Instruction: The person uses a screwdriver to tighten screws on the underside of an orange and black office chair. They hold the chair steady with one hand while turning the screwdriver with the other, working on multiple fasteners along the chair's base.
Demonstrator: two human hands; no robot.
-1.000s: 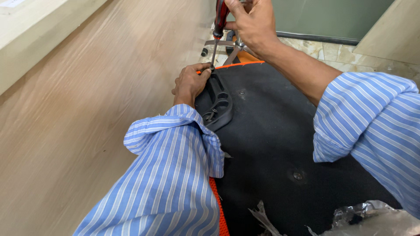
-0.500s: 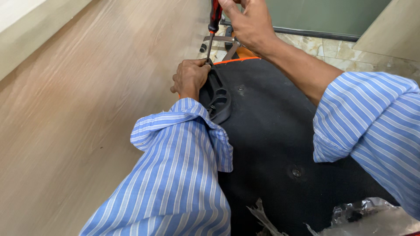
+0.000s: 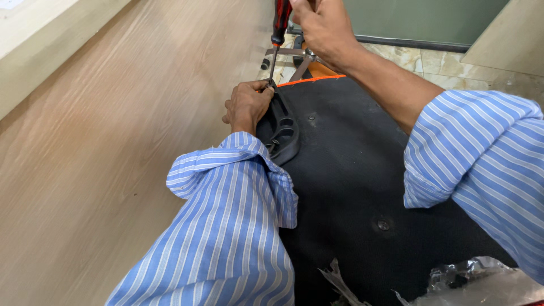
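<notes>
The right hand is closed around the dark red and black handle of a screwdriver, held nearly upright at the top of the view, with its thin metal shaft running down to a tip that meets the upper end of a black plastic bracket. The left hand is curled over that same upper end, fingers wrapped on the bracket's outer edge right beside the screwdriver tip, so the two hands work close together but do not touch. The bracket is an elongated, ribbed piece with open cells, lying along the left edge of a large black fabric-covered panel, which fills the middle and lower right of the view. An orange trim line runs across the far end of the panel, and beyond it grey metal bars cross just under the right hand. A small round fastener sits in the fabric nearer the camera, and another small one lies near the bracket. Both forearms wear blue and white striped sleeves, rolled back at the cuffs. Crumpled clear plastic wrap lies at the lower right corner. To the left spreads a light wood-grain floor.
</notes>
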